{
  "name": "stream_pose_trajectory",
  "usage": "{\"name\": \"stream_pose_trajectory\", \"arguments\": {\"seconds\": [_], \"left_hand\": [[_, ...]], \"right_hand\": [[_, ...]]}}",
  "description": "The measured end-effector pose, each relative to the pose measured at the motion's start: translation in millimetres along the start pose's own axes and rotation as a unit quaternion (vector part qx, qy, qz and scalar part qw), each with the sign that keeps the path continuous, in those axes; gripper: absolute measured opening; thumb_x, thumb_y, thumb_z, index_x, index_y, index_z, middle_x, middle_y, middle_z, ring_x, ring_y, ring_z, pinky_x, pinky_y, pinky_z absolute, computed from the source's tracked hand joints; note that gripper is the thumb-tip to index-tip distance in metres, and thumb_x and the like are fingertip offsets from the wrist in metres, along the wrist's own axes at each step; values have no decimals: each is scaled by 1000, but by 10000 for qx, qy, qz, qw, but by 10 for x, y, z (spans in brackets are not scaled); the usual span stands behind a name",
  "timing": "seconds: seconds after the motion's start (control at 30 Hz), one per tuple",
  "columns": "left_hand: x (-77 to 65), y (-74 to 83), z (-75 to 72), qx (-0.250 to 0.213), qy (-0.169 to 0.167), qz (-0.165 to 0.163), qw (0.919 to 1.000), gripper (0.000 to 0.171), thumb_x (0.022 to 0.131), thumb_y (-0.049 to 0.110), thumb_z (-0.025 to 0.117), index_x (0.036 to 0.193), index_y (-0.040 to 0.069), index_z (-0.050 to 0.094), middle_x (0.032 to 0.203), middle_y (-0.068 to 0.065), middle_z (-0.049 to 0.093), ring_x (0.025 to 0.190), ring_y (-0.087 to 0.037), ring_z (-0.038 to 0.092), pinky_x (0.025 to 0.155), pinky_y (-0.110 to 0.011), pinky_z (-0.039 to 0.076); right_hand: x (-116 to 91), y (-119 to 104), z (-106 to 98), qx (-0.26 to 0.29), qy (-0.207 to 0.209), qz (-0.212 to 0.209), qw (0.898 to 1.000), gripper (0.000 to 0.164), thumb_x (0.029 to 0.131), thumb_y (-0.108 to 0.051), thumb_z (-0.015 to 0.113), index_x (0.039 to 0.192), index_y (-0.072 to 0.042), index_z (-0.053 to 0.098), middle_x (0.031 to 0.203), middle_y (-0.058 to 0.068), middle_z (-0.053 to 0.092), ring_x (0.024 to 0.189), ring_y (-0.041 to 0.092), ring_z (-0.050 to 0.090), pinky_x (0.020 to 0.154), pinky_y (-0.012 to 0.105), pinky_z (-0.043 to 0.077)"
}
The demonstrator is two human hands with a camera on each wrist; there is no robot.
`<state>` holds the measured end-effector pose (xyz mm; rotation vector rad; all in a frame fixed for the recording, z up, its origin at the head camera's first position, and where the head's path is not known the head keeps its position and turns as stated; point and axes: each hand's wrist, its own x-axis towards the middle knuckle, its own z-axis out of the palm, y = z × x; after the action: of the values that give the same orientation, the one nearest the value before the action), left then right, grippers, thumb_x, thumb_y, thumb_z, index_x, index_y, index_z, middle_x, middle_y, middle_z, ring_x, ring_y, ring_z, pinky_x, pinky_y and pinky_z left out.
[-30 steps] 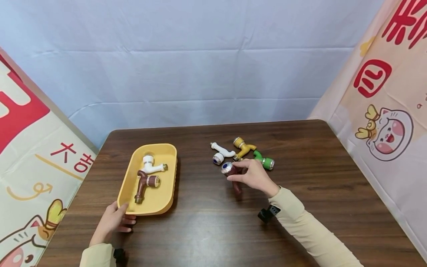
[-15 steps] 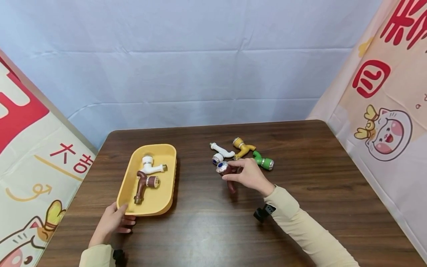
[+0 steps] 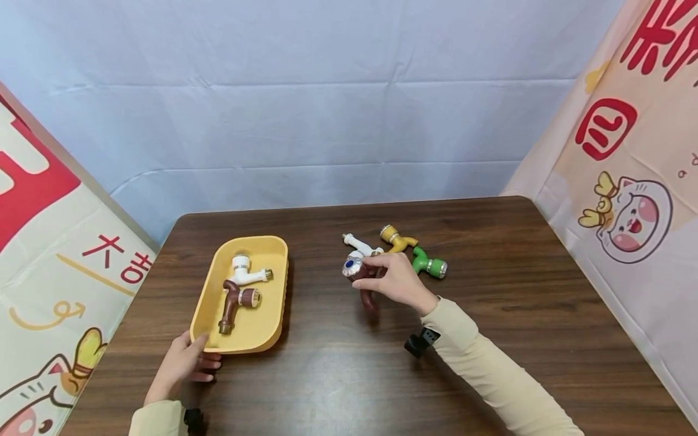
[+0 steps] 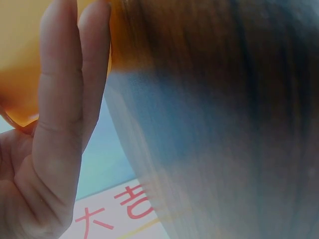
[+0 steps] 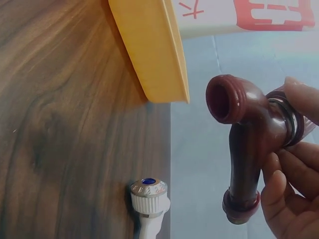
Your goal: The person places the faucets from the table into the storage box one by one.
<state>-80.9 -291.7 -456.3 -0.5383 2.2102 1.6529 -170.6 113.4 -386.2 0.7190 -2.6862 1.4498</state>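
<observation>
In the head view my right hand (image 3: 400, 281) grips a dark brown faucet (image 3: 368, 297) by its ribbed handle, which has a silver cap with a blue centre. The right wrist view shows this faucet's brown spout and body held off the table, thumb and fingers around the handle collar. My left hand (image 3: 179, 363) holds the near left corner of a yellow plastic tray (image 3: 262, 324), thumb over the rim and fingers along the outside. Inside the tray lie a white faucet (image 3: 252, 276) and another brown faucet (image 3: 231, 307).
Behind my right hand a white faucet (image 3: 357, 243), a yellow faucet (image 3: 402, 243) and a green faucet (image 3: 428, 264) lie close together on the dark wooden table (image 3: 338, 375). A pale cloth (image 3: 327, 121) hangs behind the table, with printed cloths at both sides.
My right hand has moved left with the brown faucet, now in front of the white faucet on the table. The left hand and tray have stayed nearly still.
</observation>
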Motion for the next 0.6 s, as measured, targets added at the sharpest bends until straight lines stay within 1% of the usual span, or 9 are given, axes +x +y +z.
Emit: {"name": "stream_pose_trajectory", "arguments": {"seconds": [0.13, 0.3, 0.37, 0.5, 0.6], "left_hand": [[-12, -9, -2, -28, -23, -10, 10000, 44, 99, 20, 31, 129, -11, 21, 77, -15, 64, 67, -26, 64, 55, -41, 54], [-25, -29, -8, -21, -10, -70, 10000, 45, 100, 19, 31, 131, -12, 20, 76, -14, 64, 67, -26, 64, 55, -41, 54], [-16, -31, -10, -29, -17, -39, 10000, 46, 100, 20, 31, 130, -12, 20, 77, -14, 64, 67, -26, 64, 54, -41, 54], [-3, -16, -8, -44, -16, -32, 10000, 45, 100, 20, 31, 130, -11, 21, 77, -15, 64, 67, -26, 64, 54, -41, 54], [-2, 8, -1, -36, -11, -31, 10000, 44, 100, 20, 31, 130, -11, 22, 76, -15, 64, 67, -26, 64, 54, -41, 54]], "right_hand": [[49, -31, 39, 57, -22, 1, 10000, 34, 74, -22, 76, 103, -7, 69, 78, -3, 65, 56, 15, 56, 51, 26, 46], [110, -68, 94, -40, 7, 13, 10000, 38, 73, -23, 77, 105, -5, 68, 82, 0, 63, 59, 15, 57, 53, 25, 47], [128, -86, 107, -15, 6, 50, 10000, 40, 73, -23, 77, 107, -4, 67, 83, 0, 63, 60, 15, 57, 53, 25, 47], [171, -123, 123, 121, -70, 73, 9999, 40, 75, -23, 75, 109, -3, 66, 84, 0, 65, 64, 14, 58, 57, 26, 48], [206, -147, 130, 151, -106, 79, 9998, 39, 76, -23, 75, 109, -4, 66, 83, -1, 65, 64, 13, 58, 56, 26, 48]]}}
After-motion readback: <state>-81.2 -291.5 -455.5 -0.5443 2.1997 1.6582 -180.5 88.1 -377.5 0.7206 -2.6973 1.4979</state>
